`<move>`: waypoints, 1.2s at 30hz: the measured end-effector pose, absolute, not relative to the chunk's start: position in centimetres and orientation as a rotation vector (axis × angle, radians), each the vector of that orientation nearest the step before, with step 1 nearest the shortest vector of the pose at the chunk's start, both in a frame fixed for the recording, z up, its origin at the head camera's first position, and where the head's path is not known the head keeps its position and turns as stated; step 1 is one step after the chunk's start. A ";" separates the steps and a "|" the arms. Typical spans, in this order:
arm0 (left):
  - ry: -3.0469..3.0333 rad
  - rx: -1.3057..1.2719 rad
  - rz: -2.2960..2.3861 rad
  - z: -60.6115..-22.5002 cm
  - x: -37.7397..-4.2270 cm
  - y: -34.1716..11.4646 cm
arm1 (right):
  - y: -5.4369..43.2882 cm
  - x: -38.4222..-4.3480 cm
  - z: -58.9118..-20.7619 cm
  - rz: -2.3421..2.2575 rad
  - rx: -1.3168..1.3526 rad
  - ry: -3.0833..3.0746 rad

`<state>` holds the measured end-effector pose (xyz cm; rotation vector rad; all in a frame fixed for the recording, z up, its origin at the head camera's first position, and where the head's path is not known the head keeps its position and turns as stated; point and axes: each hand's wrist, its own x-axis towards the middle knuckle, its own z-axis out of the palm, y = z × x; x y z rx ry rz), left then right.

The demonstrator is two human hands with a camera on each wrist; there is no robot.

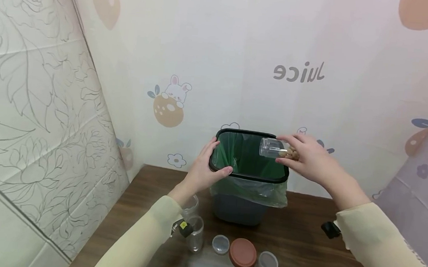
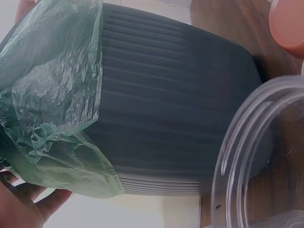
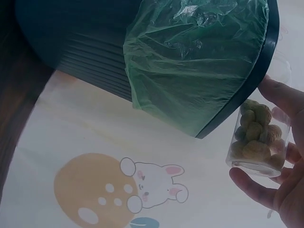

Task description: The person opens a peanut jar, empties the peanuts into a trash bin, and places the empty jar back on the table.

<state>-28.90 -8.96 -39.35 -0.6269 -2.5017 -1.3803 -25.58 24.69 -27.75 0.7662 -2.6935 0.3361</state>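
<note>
A dark trash bin (image 1: 239,211) stands against the wall, lined with a green plastic bag (image 2: 57,76) folded over its black rim. My left hand (image 1: 205,170) holds the rim at its near left corner, thumb over the front edge and fingers along the left side. In my right hand (image 1: 314,158) is a clear jar (image 1: 269,148), gripped between thumb and fingers around its base half. It lies on its side over the bin's right part, with its open mouth to the left. Round, tan, nut-like pieces (image 3: 256,130) are bunched at the jar's base end.
Two clear open jars (image 1: 195,232) stand below my left forearm. In front of the bin, a red-brown lid (image 1: 242,254) lies between two translucent lids (image 1: 220,244) on the brown wooden table (image 1: 310,258). A printed wall cover (image 1: 219,67) rises behind the bin.
</note>
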 end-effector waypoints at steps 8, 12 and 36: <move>-2.494 -0.634 -1.407 -39.4 -28.9 -8.9 | 24.3 -26.0 -27.9 0.254 0.814 -2.677; -2.483 -0.630 -1.418 -39.5 -28.9 -9.0 | 24.0 -26.2 -28.0 0.199 0.847 -2.659; -2.464 -0.678 -1.414 -39.7 -29.1 -9.1 | 23.0 -26.5 -27.7 0.037 0.933 -2.607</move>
